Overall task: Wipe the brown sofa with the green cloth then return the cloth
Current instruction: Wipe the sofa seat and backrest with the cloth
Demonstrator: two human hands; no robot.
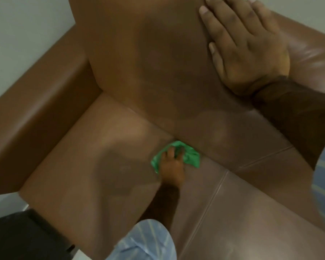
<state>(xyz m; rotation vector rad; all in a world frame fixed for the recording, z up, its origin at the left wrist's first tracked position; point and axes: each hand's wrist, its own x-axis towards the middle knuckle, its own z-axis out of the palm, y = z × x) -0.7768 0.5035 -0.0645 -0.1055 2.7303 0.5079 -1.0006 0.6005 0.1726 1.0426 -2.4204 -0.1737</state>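
Fingers (174, 152) of the left hand (172, 167) are curled down into the crumpled bright green cloth (190, 156), which is bunched under the palm, apparently so pressure goes through it. It is pressed onto the seat of the smooth brown leather-look sofa (105, 166), right at the crease where seat cushion meets backrest cushion (154, 59), a spot where dirt is likely trapped, hence the low reach. The right hand (246, 47) is laid flat on the upper backrest, fingers spread and gripping nothing, probably as a brace while the body is leaned in. Striped light-blue sleeves (148, 243) are seen on both arms. Wiping is judged to be under way; no return place for the cloth is shown. A stitched seam (214, 196) is seen across the seat just beside the wiping arm.
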